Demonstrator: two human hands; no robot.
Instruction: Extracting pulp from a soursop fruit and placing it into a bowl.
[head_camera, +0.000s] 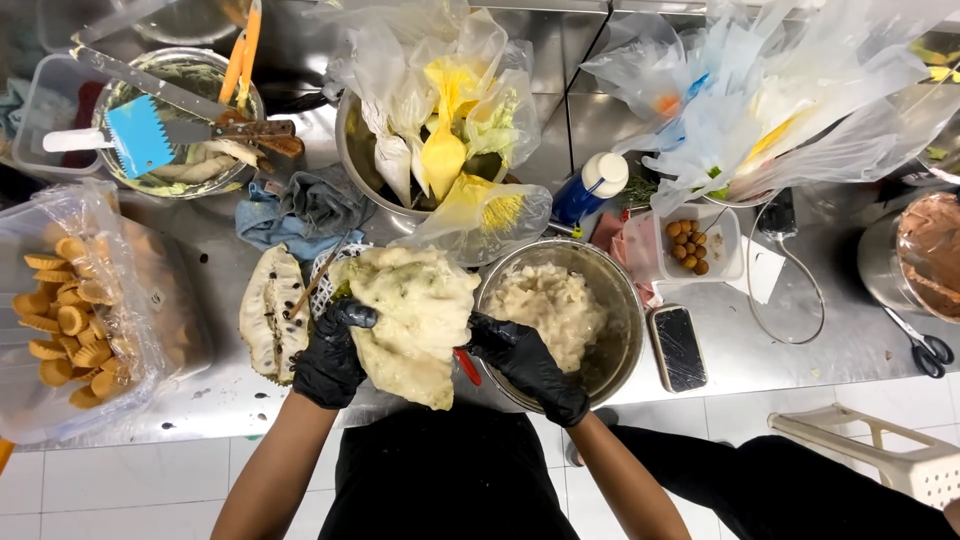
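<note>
Both my hands wear black gloves. My left hand (330, 355) grips the left side of a large, pale, soft fruit piece (415, 320) with creamy pulp. My right hand (525, 365) holds its right edge, just in front of a steel bowl (625, 330) filled with pale mashed pulp (545, 305). A red-handled tool (467, 367) peeks out under the fruit piece near my right hand. To the left, an emptied fruit skin half (270, 310) with dark seeds lies on the steel counter.
A plastic-lined tray of small orange pastry cups (65, 330) sits at left. Behind stand a bowl with a blue scraper (140, 135) and knife, bowls stuffed with piping bags (445, 130), a blue bottle (590, 185), a phone (678, 347), scissors (925, 350) and a stool (880, 450).
</note>
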